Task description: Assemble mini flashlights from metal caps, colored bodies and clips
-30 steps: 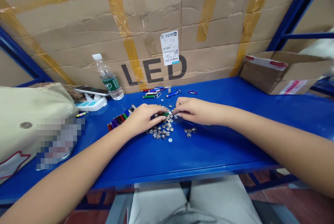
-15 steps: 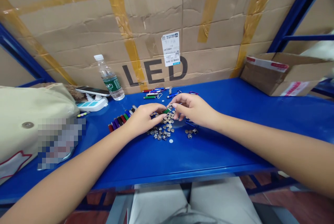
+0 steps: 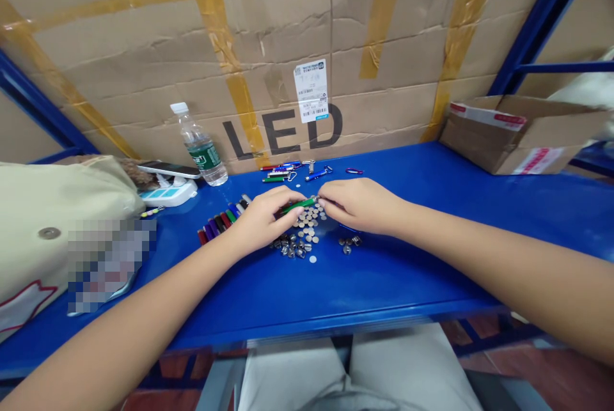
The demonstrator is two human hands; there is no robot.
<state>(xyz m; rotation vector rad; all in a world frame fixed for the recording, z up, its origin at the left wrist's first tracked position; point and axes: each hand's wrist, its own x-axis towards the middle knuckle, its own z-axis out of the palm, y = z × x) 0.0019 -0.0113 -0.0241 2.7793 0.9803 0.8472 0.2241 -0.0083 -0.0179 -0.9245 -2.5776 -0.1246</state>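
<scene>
My left hand (image 3: 271, 216) is closed around a slim green penlight (image 3: 302, 204), thumb below and fingers over it. At the penlight's right end, my right hand (image 3: 357, 205) pinches the silvery tip between thumb and fingers; what exactly sits in the pinch is hidden. Beneath the hands lie many small round button cells (image 3: 307, 222). Nearer to me is a heap of shiny metal caps (image 3: 292, 246), with a smaller group of metal pieces (image 3: 349, 243) to its right. A row of coloured penlight tubes (image 3: 223, 224) lies partly behind my left hand.
Penlights with clips (image 3: 283, 171) lie at the back of the blue table (image 3: 384, 283). A water bottle (image 3: 204, 152), a power strip (image 3: 170, 193) with a phone on it and a pale bag (image 3: 62, 206) stand left. An opened carton (image 3: 513, 142) sits at the right rear.
My right hand has turned and its fingers have closed in at the penlight's right end. More of the green tube now shows between the hands.
</scene>
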